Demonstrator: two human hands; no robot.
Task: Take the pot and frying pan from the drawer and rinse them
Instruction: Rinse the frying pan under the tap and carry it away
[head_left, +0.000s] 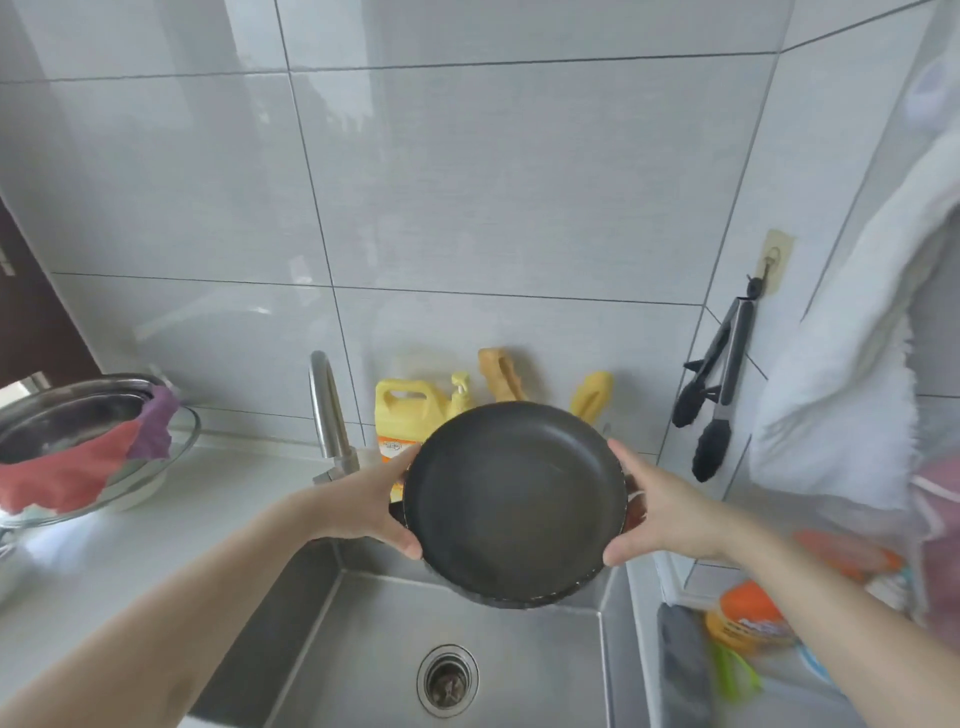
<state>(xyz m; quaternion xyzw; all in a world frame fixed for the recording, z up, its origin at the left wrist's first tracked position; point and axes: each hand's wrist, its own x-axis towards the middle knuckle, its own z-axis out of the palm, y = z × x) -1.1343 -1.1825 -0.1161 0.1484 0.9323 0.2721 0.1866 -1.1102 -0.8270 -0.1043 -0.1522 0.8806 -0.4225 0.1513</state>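
Observation:
A dark round frying pan (511, 501) hangs tilted toward me above the back of the steel sink (363, 665). My left hand (374, 501) grips its left rim and my right hand (657, 512) grips its right rim. A second dark vessel seems to sit under the pan; only a speckled lower edge (498, 603) and dark bits at both sides show. The pan's handle is hidden. No water runs from the faucet (327, 410), which stands just left of the pan.
A yellow detergent jug (402, 413) and brushes stand behind the pan. Black tongs (714, 395) hang on the right wall beside a white towel (841, 374). A steel bowl with red and purple cloths (78, 447) sits on the left counter. Bottles and sponges crowd the right counter.

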